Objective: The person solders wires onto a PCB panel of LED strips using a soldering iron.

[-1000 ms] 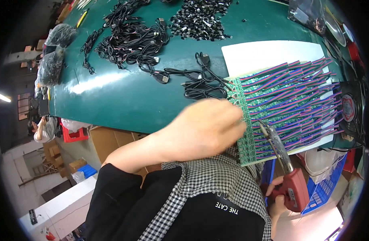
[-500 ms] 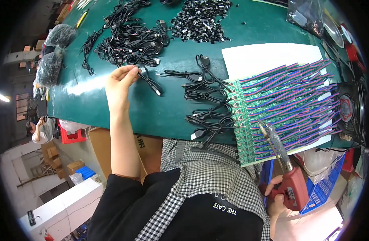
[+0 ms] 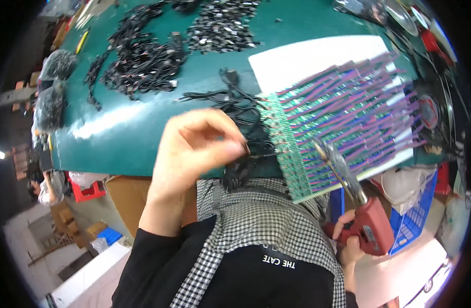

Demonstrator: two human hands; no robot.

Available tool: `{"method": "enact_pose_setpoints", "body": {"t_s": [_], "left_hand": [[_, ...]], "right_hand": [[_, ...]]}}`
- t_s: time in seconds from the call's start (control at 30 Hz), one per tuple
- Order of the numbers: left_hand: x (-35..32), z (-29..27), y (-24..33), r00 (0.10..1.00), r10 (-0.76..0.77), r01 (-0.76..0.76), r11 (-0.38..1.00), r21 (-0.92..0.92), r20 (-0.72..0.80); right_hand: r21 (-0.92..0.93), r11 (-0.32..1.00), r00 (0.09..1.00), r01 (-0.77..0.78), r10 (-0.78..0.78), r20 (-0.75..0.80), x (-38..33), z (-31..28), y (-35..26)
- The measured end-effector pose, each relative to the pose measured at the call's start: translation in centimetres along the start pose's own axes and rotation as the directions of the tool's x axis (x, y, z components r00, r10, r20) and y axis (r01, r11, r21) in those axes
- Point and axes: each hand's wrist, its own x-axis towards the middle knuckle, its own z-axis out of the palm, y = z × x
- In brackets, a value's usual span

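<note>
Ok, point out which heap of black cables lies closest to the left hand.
The loose cable bunch just left of the green circuit strips, right at the left hand; the bigger heaps lie farther up the table.

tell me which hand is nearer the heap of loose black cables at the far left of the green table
Left. The left hand hovers over the table just below the heap of black cables; the right hand is off the table's near edge, gripping a red soldering gun.

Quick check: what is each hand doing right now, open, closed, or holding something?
Left hand: fingers pinched on a thin black cable.
Right hand: closed around the red soldering gun.
</note>
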Motion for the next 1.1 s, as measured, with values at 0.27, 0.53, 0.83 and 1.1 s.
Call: {"method": "enact_pose_setpoints", "body": {"t_s": [0.27, 0.53, 0.83, 1.1], "left_hand": [[0.1, 8.1, -1.3, 0.927, -0.207, 0.125, 0.957, 0.263, 0.314], [0.0, 9.2, -2.0, 0.922, -0.216, 0.093, 0.929, 0.358, 0.322], [0.0, 9.0, -2.2, 0.859, -0.366, 0.294, 0.925, 0.241, 0.359], [-0.3, 9.6, -2.1, 0.914, -0.224, 0.038, 0.878, 0.477, 0.339]], "right_hand": [[0.215, 0.973, 0.984, -0.083, 0.045, 0.174, 3.1, 3.2, -3.1], [0.234, 0.971, 0.985, -0.049, 0.008, 0.17, 3.4, 3.8, -3.1], [0.205, 0.977, 0.983, 0.054, -0.088, 0.161, 3.4, 3.0, -2.7], [0.156, 0.987, 0.97, 0.045, -0.08, 0.228, 3.3, 3.4, -3.0]]}}
